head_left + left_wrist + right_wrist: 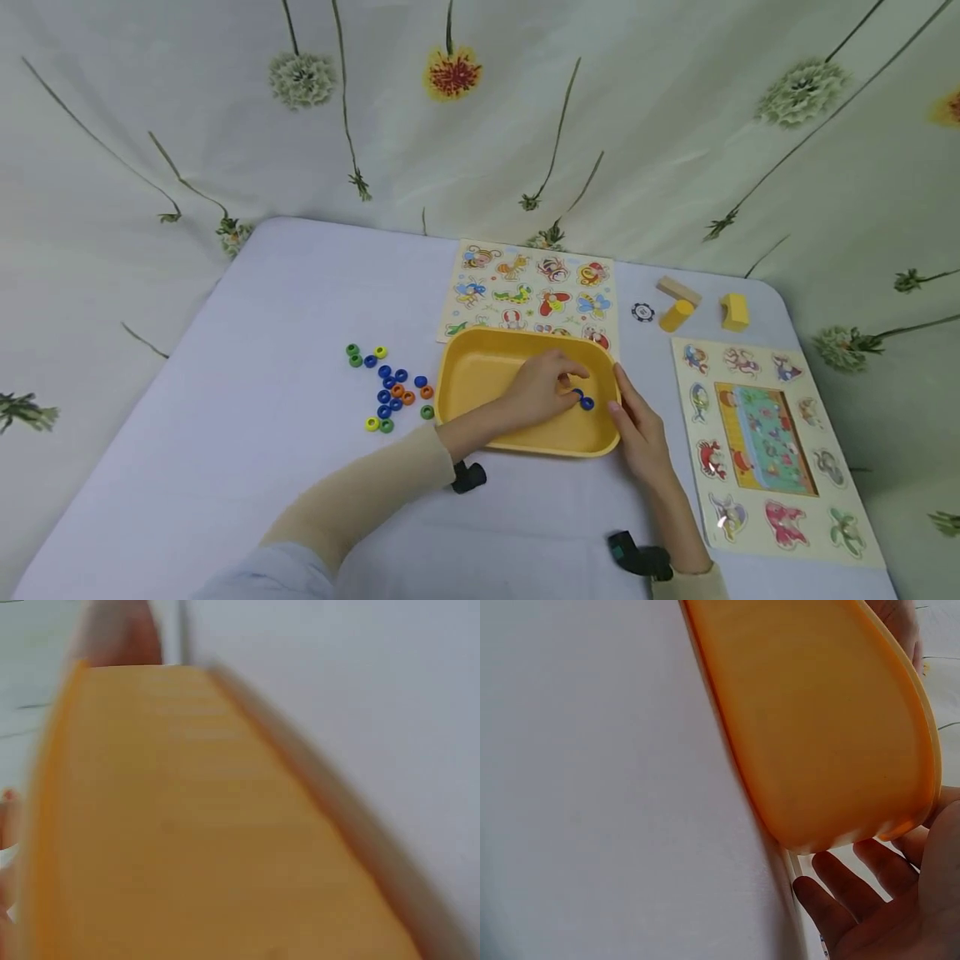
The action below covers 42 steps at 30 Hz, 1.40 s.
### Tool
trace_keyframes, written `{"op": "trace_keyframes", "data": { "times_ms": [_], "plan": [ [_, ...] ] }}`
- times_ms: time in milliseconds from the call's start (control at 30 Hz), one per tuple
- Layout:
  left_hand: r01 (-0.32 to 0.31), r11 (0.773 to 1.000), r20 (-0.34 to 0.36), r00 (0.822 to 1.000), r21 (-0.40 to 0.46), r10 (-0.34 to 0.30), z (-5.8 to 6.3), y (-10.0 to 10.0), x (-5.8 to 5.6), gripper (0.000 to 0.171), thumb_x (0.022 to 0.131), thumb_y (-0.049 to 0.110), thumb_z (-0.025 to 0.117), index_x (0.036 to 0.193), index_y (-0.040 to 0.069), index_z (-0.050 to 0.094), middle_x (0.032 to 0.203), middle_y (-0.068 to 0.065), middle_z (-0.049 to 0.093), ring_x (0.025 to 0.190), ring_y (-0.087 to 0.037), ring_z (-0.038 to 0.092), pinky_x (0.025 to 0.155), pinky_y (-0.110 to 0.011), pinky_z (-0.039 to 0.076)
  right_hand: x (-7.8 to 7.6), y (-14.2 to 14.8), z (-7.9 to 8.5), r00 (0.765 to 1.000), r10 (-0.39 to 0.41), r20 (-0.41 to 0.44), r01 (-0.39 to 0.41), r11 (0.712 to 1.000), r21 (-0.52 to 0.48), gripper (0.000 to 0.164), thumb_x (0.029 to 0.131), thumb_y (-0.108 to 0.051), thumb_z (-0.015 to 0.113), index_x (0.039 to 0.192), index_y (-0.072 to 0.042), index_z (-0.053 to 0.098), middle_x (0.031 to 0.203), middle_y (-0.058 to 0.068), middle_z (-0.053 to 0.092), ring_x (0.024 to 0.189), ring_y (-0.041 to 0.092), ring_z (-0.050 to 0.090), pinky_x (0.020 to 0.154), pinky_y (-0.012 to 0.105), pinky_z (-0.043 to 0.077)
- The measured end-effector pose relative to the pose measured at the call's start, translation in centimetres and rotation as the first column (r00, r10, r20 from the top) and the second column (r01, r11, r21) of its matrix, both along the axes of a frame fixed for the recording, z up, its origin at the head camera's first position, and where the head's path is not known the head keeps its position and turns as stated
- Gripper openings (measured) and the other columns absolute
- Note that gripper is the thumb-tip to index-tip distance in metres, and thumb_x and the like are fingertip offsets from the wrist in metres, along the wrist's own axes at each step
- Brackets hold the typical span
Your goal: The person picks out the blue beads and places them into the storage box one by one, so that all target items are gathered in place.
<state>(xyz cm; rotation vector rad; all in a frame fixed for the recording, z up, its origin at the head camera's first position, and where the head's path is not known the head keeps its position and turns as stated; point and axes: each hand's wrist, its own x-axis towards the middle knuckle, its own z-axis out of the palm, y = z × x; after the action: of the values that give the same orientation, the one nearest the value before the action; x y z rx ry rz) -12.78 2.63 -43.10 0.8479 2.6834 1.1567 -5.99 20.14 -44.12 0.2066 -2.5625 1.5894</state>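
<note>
A yellow tray (472,375) stands on the table. Two blue beads (587,403) show inside its right half. Over them hovers my left hand (542,387), thumb and forefinger apart, the beads right at its fingertips; the undersides of its fingers are hidden. My right hand (641,433) grips the tray's right end, thumb at the rim and fingers outside. In the right wrist view the fingers (847,889) reach against the tray's outer end wall (832,750). The left wrist view is blurred and mostly filled by the tray's side (195,810).
Several loose beads (395,404) in blue, green, orange and yellow lie left of the tray. Behind it is an insect puzzle board (480,287), partly covered. On the right are a sea-animal puzzle board (750,521), wooden blocks (735,312) and a round chip (642,312).
</note>
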Motion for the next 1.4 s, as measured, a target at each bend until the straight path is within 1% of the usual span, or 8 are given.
{"op": "trace_keyframes", "data": {
  "times_ms": [167,300,367,567,733,900,1200,1400],
  "plan": [
    [-0.079,0.99,-0.162,0.982,0.118,0.098,2.7,-4.0,1.4,0.027,0.074,0.017,0.069,0.101,0.014,0.066,0.098,0.003,0.059,0.081,-0.008,0.055,0.065,-0.018,0.047,0.1,0.1,0.0,1.0,-0.013,0.019,0.013,1.0,-0.02,0.046,0.092,-0.007,0.042,0.137,-0.009,0.032,0.141,0.008,0.033,0.129,0.021,0.031,0.096,0.005,0.023],
    [-0.233,0.933,-0.178,0.941,0.275,0.287,2.6,-9.6,0.7,0.026,0.075,0.014,0.068,0.101,0.01,0.065,0.097,0.0,0.059,0.083,-0.013,0.055,0.066,-0.025,0.05,0.1,0.0,0.0,1.0,-0.006,0.01,0.006,1.0,-0.022,0.047,0.092,-0.005,0.042,0.137,-0.008,0.031,0.141,0.01,0.032,0.129,0.022,0.03,0.096,0.005,0.022],
    [-0.335,0.874,-0.15,0.901,0.352,0.406,2.0,-12.8,0.5,0.026,0.076,0.013,0.068,0.101,0.009,0.065,0.096,-0.002,0.06,0.082,-0.016,0.056,0.067,-0.027,0.05,0.1,0.0,-0.1,1.0,-0.001,0.007,0.002,1.0,-0.017,0.047,0.092,-0.005,0.042,0.137,-0.007,0.031,0.141,0.011,0.032,0.129,0.023,0.029,0.096,0.005,0.022],
    [-0.582,0.697,-0.095,0.735,0.418,0.671,-0.3,-20.6,0.9,0.023,0.077,0.012,0.067,0.1,0.008,0.066,0.09,-0.008,0.061,0.076,-0.012,0.056,0.063,-0.016,0.046,0.2,-0.1,0.0,0.999,-0.022,0.027,0.023,1.0,-0.017,0.047,0.092,-0.006,0.042,0.137,-0.009,0.031,0.141,0.008,0.032,0.13,0.016,0.03,0.096,0.005,0.022],
    [-0.672,0.63,-0.077,0.658,0.39,0.749,-3.3,-23.9,0.8,0.023,0.075,0.017,0.069,0.098,0.014,0.067,0.087,-0.003,0.059,0.072,0.0,0.051,0.059,-0.01,0.04,-0.1,0.3,-0.4,1.0,-0.014,0.014,0.015,0.999,-0.032,0.047,0.092,-0.005,0.042,0.137,-0.01,0.032,0.141,0.008,0.032,0.13,0.01,0.029,0.097,0.005,0.023],
    [-0.711,0.642,-0.061,0.655,0.287,0.753,-5.6,-24.6,0.8,0.026,0.074,0.025,0.071,0.097,0.014,0.068,0.085,0.0,0.055,0.071,-0.004,0.047,0.057,-0.013,0.038,-0.7,1.0,-2.3,1.0,-0.001,0.007,0.001,0.999,-0.055,0.048,0.092,-0.009,0.044,0.138,-0.019,0.032,0.142,0.0,0.032,0.129,0.006,0.029,0.097,0.006,0.023],
    [-0.759,0.649,-0.099,0.643,0.052,0.76,-5.8,-23.7,1.1,0.026,0.074,0.025,0.07,0.098,0.013,0.068,0.087,-0.005,0.048,0.071,-0.014,0.043,0.062,-0.026,0.031,-0.5,1.1,-2.7,1.0,-0.003,0.024,0.004,1.0,-0.025,0.049,0.093,-0.014,0.044,0.138,-0.025,0.03,0.142,-0.007,0.031,0.128,0.001,0.027,0.098,0.006,0.022],
    [-0.759,0.649,-0.13,0.639,0.051,0.758,-5.9,-23.6,1.0,0.024,0.074,0.026,0.07,0.095,0.014,0.069,0.09,-0.004,0.048,0.072,-0.014,0.043,0.062,-0.026,0.031,-0.8,1.4,-3.5,1.0,0.004,0.006,-0.003,0.999,-0.04,0.05,0.092,-0.014,0.045,0.137,-0.029,0.03,0.142,-0.009,0.031,0.128,0.0,0.028,0.098,0.006,0.023]
  ]
}}
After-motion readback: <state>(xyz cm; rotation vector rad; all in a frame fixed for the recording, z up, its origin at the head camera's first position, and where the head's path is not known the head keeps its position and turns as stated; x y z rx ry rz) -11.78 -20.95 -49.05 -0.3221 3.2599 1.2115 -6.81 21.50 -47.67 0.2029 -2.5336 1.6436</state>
